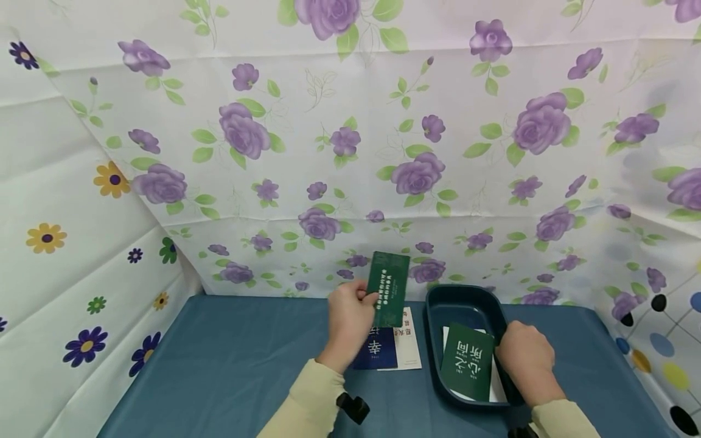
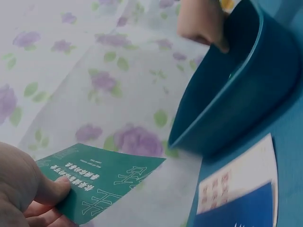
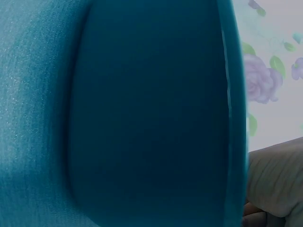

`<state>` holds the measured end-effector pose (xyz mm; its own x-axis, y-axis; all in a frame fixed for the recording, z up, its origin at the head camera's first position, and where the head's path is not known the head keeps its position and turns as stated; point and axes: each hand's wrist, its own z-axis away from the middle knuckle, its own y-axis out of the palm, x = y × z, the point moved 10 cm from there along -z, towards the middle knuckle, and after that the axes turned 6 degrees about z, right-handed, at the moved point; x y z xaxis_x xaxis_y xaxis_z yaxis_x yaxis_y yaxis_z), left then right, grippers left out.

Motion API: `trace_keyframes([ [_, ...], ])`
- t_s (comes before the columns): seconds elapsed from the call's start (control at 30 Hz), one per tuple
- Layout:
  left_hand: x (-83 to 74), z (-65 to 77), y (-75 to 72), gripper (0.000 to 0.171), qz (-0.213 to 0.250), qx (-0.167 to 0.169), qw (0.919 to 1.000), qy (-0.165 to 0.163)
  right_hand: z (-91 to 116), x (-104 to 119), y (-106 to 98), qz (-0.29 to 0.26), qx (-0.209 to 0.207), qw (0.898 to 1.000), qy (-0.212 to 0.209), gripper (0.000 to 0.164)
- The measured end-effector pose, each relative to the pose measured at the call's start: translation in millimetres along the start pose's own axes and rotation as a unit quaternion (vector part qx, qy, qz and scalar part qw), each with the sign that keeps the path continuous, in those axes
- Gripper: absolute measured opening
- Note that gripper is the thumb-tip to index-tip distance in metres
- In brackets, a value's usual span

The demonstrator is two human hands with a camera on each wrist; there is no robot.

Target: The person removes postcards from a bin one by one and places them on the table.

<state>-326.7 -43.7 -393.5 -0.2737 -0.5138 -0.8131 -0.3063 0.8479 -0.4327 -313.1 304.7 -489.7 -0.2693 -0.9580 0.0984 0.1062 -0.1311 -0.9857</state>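
Note:
My left hand [image 1: 350, 319] pinches a green printed card [image 1: 390, 289] between thumb and fingers, held up above the table; in the left wrist view the card's white lettering faces the camera. Below it, a blue card [image 1: 378, 350] overlaps a white card [image 1: 408, 350] on the table. To the right sits a dark blue tray [image 1: 465, 296] with rounded corners. Inside it a green card [image 1: 467, 362] lies over white cards. My right hand [image 1: 527, 359] grips the tray's right rim, its fingertips hidden inside in the head view. The right wrist view is mostly filled by the tray's outer wall [image 3: 151, 113].
A blue cloth [image 1: 235, 365] covers the table. Behind it hangs a white sheet [image 1: 372, 152] with purple flowers, and another flowered sheet [image 1: 66, 255] stands along the left. On the right is a dotted sheet [image 1: 657, 359].

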Motion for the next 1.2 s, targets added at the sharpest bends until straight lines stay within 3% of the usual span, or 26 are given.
trace_keyframes([
  [0.23,26.4,-4.8,-33.2,0.012,-0.023,-0.047,0.9985,-0.017,1,1,1,0.001,0.005,1.000,0.000,0.027],
  [0.33,40.4,-3.1,-40.7,0.019,-0.034,-0.053,0.9974,-0.037,0,1,2,0.002,0.006,1.000,0.001,0.026],
  [0.4,50.9,-0.6,-43.2,0.015,-0.032,-0.053,0.9966,-0.054,0,0,3,0.004,0.008,1.000,0.002,0.027],
  [0.87,110.5,22.4,-36.5,0.030,-0.042,-0.011,0.9857,-0.163,-4,-1,3,0.012,0.003,1.000,0.001,0.026],
  [1.2,125.3,34.6,-20.0,0.031,-0.038,0.013,0.9814,-0.187,1,-1,0,0.001,-0.009,1.000,-0.001,0.021],
])
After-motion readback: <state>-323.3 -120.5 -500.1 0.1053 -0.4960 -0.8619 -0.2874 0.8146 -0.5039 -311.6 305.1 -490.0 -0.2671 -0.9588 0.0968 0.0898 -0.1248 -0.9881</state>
